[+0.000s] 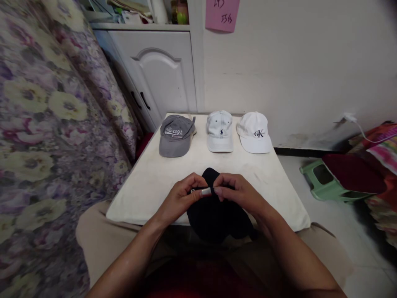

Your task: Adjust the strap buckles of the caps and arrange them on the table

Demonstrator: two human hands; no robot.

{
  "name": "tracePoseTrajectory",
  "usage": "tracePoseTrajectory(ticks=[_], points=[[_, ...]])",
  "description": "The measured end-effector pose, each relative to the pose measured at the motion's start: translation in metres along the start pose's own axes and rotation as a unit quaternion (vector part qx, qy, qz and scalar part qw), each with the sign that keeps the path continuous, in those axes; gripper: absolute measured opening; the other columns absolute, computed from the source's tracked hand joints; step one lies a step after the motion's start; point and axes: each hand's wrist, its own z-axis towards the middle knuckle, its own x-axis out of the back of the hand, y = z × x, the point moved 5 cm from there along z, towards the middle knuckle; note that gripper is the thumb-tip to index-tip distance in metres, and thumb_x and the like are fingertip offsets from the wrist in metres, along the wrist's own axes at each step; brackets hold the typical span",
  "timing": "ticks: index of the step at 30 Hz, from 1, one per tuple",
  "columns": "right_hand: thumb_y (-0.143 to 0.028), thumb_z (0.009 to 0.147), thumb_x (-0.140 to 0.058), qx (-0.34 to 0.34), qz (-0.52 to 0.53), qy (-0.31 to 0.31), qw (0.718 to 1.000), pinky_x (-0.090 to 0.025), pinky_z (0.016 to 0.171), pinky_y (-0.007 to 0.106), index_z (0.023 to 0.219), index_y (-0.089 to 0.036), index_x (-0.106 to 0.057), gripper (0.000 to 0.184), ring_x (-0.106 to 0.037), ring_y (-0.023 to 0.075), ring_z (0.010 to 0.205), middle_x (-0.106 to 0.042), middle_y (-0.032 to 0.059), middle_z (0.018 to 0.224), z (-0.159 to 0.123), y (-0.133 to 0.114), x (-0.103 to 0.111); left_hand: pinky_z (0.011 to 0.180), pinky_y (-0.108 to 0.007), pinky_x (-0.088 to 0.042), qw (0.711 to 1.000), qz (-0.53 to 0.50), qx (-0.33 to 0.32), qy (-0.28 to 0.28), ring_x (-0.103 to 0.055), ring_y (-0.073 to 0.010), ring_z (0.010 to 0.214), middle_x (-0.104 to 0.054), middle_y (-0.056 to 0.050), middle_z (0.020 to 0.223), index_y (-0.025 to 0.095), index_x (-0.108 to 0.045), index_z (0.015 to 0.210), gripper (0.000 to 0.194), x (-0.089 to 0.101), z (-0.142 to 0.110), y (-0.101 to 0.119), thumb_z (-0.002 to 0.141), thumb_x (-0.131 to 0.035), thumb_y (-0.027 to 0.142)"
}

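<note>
A black baseball cap (214, 219) lies at the near edge of the cream-covered table (149, 194), partly over my lap. My left hand (184, 191) pinches its strap beside a small silver metal buckle (206, 191). On the other side of the buckle, my right hand (234, 188) grips the same strap between thumb and fingers. Both hands nearly meet over the cap. Along the far side of the table sit a grey cap (176, 136) with white lettering, a pale cap (219, 131) with a small dark emblem, and a white cap (254, 132) with dark letters.
A floral curtain (40, 136) hangs at the left. Behind the table stand a white cabinet (164, 70) and a wall (294, 62) with a pink note (221, 16). A green stool (321, 180) with a dark red cover is on the floor at right.
</note>
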Motion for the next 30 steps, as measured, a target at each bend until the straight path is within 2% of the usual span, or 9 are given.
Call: tracePoseTrajectory(ticks=[5,11,14,18,23,27,30], points=[[-0.027,0.084,-0.063,-0.021,0.017,0.001,1.000,-0.035,0.058,0.023,0.079,-0.018,-0.063,0.010,-0.050,0.0113,0.061,-0.057,-0.0033,0.064,0.002,0.007,-0.001,0.060,-0.022,-0.036,1.000,0.001,-0.001,-0.009,-0.050,-0.0110,0.067,-0.059,0.002,0.075,0.018,-0.064,0.089,0.013,0.001,-0.001,-0.001,0.087,-0.066,0.030],[-0.024,0.083,-0.062,-0.026,0.017,-0.032,0.999,-0.035,0.059,0.024,0.077,-0.017,-0.062,0.009,-0.051,0.0109,0.060,-0.058,-0.0032,0.063,0.002,0.004,0.002,0.059,-0.022,-0.035,1.000,0.001,0.010,-0.002,-0.050,-0.0113,0.067,-0.061,0.002,0.076,0.017,-0.066,0.086,0.012,-0.001,-0.001,-0.002,0.085,-0.068,0.029],[-0.024,0.082,-0.063,-0.033,0.033,-0.024,0.999,-0.034,0.056,0.023,0.077,-0.017,-0.062,0.009,-0.050,0.0102,0.059,-0.057,-0.0036,0.063,0.002,0.006,0.003,0.056,-0.021,-0.034,0.998,-0.056,0.023,0.012,-0.050,-0.0103,0.064,-0.060,0.002,0.073,0.017,-0.065,0.086,0.014,-0.002,0.000,-0.005,0.082,-0.071,0.028],[-0.026,0.085,-0.064,-0.017,0.082,0.022,0.996,-0.030,0.049,0.021,0.081,-0.017,-0.062,0.010,-0.043,0.0071,0.051,-0.057,-0.0042,0.063,0.001,0.007,0.003,0.051,-0.018,-0.032,0.981,-0.182,0.049,0.038,-0.048,-0.0074,0.056,-0.057,0.005,0.066,0.017,-0.062,0.085,0.020,0.002,0.002,-0.017,0.078,-0.076,0.030],[-0.030,0.085,-0.066,-0.003,0.111,0.050,0.993,-0.030,0.046,0.021,0.082,-0.017,-0.062,0.013,-0.042,0.0062,0.046,-0.060,-0.0038,0.064,-0.002,0.003,-0.003,0.052,-0.017,-0.037,0.958,-0.285,0.041,0.013,-0.053,-0.0085,0.056,-0.064,0.001,0.065,0.016,-0.061,0.081,0.031,0.005,0.003,-0.031,0.071,-0.083,0.036],[-0.029,0.083,-0.067,0.001,0.105,0.053,0.993,-0.035,0.049,0.022,0.078,-0.018,-0.062,0.013,-0.044,0.0072,0.049,-0.060,-0.0030,0.066,-0.001,0.001,-0.013,0.055,-0.017,-0.042,0.944,-0.328,0.026,-0.008,-0.055,-0.0094,0.056,-0.065,0.001,0.063,0.017,-0.061,0.078,0.029,0.005,0.004,-0.035,0.069,-0.085,0.031],[-0.027,0.081,-0.068,0.009,0.096,0.051,0.994,-0.034,0.051,0.022,0.075,-0.018,-0.062,0.012,-0.044,0.0080,0.053,-0.058,-0.0032,0.066,0.001,0.002,-0.020,0.054,-0.017,-0.043,0.939,-0.342,0.030,-0.012,-0.056,-0.0094,0.055,-0.065,0.001,0.063,0.017,-0.062,0.078,0.027,0.003,0.004,-0.036,0.069,-0.085,0.027]])
